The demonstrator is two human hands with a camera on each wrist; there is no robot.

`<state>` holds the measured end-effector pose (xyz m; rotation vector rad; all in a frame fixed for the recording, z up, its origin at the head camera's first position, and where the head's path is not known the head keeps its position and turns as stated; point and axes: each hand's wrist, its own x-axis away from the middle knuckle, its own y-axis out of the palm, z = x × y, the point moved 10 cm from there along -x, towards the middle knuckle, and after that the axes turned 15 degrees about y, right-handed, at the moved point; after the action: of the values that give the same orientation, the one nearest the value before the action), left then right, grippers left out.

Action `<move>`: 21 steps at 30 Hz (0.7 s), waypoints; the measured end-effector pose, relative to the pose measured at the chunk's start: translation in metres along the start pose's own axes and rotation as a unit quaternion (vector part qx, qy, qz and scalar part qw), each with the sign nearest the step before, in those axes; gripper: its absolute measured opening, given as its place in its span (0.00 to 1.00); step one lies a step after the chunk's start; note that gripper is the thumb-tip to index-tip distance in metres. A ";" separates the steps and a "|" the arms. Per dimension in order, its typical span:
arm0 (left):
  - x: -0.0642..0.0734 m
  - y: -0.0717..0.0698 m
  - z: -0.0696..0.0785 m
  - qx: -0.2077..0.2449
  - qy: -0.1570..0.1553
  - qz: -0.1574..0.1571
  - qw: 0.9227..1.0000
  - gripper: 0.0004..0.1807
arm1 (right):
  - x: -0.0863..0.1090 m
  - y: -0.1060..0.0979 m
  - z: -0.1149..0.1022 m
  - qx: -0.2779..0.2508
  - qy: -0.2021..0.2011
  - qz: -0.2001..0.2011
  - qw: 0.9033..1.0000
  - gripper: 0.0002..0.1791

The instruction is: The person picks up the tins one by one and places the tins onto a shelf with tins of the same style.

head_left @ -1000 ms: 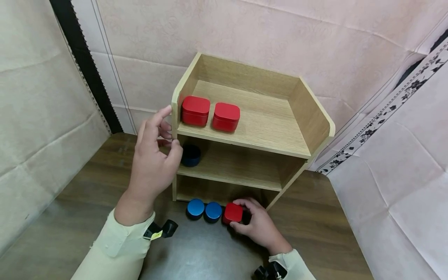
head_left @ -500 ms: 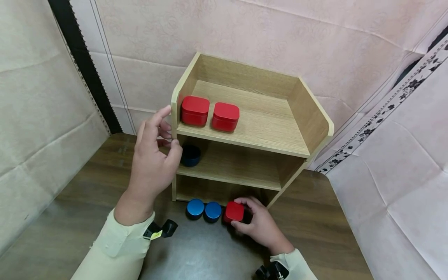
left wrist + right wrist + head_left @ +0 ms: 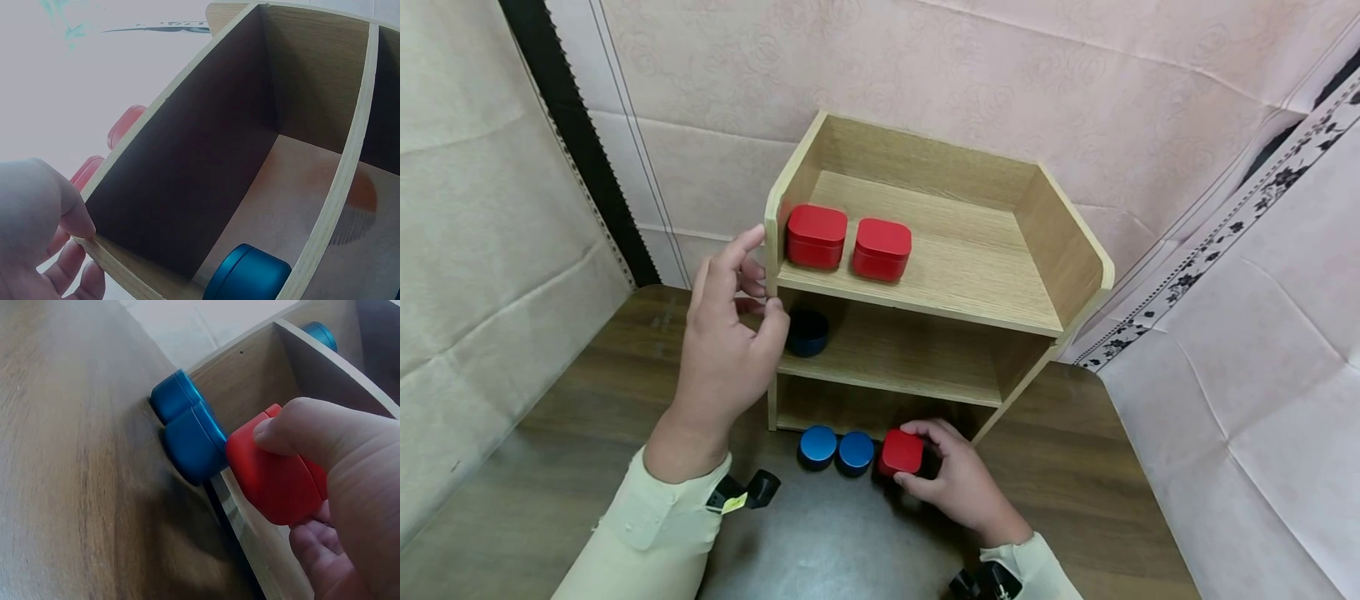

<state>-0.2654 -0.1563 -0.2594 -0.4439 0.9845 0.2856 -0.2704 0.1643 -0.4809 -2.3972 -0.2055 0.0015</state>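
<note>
In the head view my left hand [image 3: 730,333] holds the left side panel of a small wooden shelf unit [image 3: 887,321], thumb at its front edge and fingers along the outside. My right hand [image 3: 958,479] grips a red rounded-square box [image 3: 902,452] between thumb and fingers, in front of the bottom compartment. The right wrist view shows this red box [image 3: 272,472] close beside two blue round tins [image 3: 172,397]. Two more red boxes, one at the left [image 3: 816,237] and one beside it [image 3: 882,250], sit on the top shelf. A dark blue tin [image 3: 808,333] stands at the left of the middle shelf.
The shelf unit stands on a brown wood-grain table [image 3: 595,467], near its back edge. Pale patterned cloth [image 3: 715,92] hangs behind and on both sides. The top shelf's raised right side panel [image 3: 1063,242] borders its right end.
The red box in my right hand has shifted very slightly to the right from its earlier place. My left hand stays on the shelf unit. The other boxes and tins keep their places.
</note>
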 end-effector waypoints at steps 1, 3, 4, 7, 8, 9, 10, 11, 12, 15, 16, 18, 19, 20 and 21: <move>0.000 0.000 0.000 0.000 0.000 0.000 1.000 0.42 | 0.000 0.000 -0.001 -0.001 0.000 -0.002 1.000 0.34; 0.000 0.000 0.000 0.000 0.001 0.001 1.000 0.42 | 0.001 -0.001 -0.003 -0.003 0.000 -0.004 1.000 0.34; 0.000 0.000 0.000 0.000 0.001 0.001 1.000 0.42 | 0.002 -0.002 -0.004 -0.003 0.000 -0.005 1.000 0.34; 0.000 0.000 0.000 0.001 0.001 0.001 1.000 0.42 | 0.004 -0.003 -0.008 -0.007 -0.002 -0.010 1.000 0.34; 0.000 0.000 0.000 0.001 0.001 0.002 1.000 0.42 | 0.005 -0.004 -0.009 -0.008 -0.003 -0.011 1.000 0.34; 0.000 0.000 0.000 0.001 0.001 0.002 1.000 0.42 | 0.006 -0.004 -0.010 -0.009 -0.005 -0.012 1.000 0.34; 0.000 0.000 0.000 0.001 0.001 0.002 1.000 0.42 | 0.006 -0.005 -0.012 -0.009 -0.006 -0.013 1.000 0.34; 0.000 0.000 0.000 0.001 0.001 0.003 1.000 0.42 | 0.007 -0.005 -0.013 -0.010 -0.008 -0.013 1.000 0.34; 0.000 0.000 0.000 0.001 0.001 0.003 1.000 0.42 | 0.008 -0.006 -0.014 -0.011 -0.011 -0.014 1.000 0.34; 0.000 0.000 0.000 0.002 0.001 0.002 1.000 0.42 | 0.010 -0.008 -0.016 -0.014 -0.019 -0.014 1.000 0.35; 0.000 0.000 0.000 0.002 0.002 0.002 1.000 0.43 | 0.010 -0.008 -0.017 -0.015 -0.022 -0.015 1.000 0.35; 0.000 0.000 0.000 0.002 0.002 0.002 1.000 0.43 | 0.012 -0.009 -0.018 -0.018 -0.027 -0.016 0.999 0.35; 0.000 0.000 0.000 0.002 0.002 0.002 1.000 0.43 | 0.012 -0.009 -0.019 -0.019 -0.029 -0.016 0.999 0.36; 0.000 0.000 0.000 0.001 0.002 0.002 1.000 0.43 | 0.013 -0.010 -0.019 -0.019 -0.030 -0.016 0.999 0.36; 0.000 0.000 0.000 0.001 0.003 0.002 1.000 0.43 | 0.014 -0.011 -0.020 -0.021 -0.030 -0.017 0.999 0.36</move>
<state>-0.2655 -0.1562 -0.2590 -0.4407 0.9907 0.2871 -0.2573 0.1609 -0.4585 -2.4362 -0.2760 0.0553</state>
